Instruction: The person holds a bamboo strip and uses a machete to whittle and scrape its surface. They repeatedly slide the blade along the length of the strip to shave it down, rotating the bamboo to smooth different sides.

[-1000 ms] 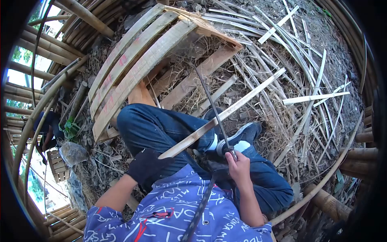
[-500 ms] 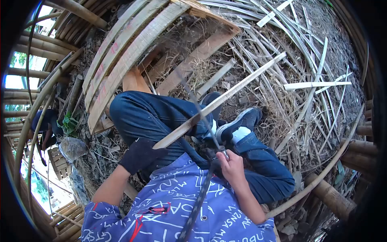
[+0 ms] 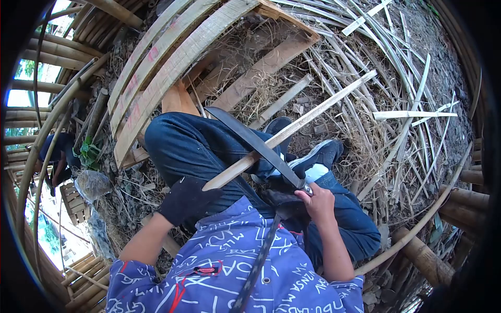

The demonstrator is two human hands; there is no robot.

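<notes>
My left hand [image 3: 183, 201], in a black glove, grips the near end of a long pale bamboo strip [image 3: 308, 115] that runs up and to the right over my knees. My bare right hand [image 3: 317, 201] holds the handle of a long dark machete [image 3: 253, 142]. The blade lies flat-side up and crosses over the strip near my left knee, its tip pointing up and left. I sit with blue jeans [image 3: 198, 148] and dark sneakers [image 3: 318, 156] below the strip.
A curved wooden slat frame [image 3: 172, 68] stands beyond my knees. Loose bamboo strips [image 3: 412, 113] and shavings litter the ground to the right. Thick bamboo poles [image 3: 422, 261] lie at the lower right and upper left. Another person [image 3: 57, 156] crouches at far left.
The machete has swung from pointing nearly straight up to leaning left, its broad side now facing me across the strip. My right hand shifted slightly right. The strip stays in my gloved hand.
</notes>
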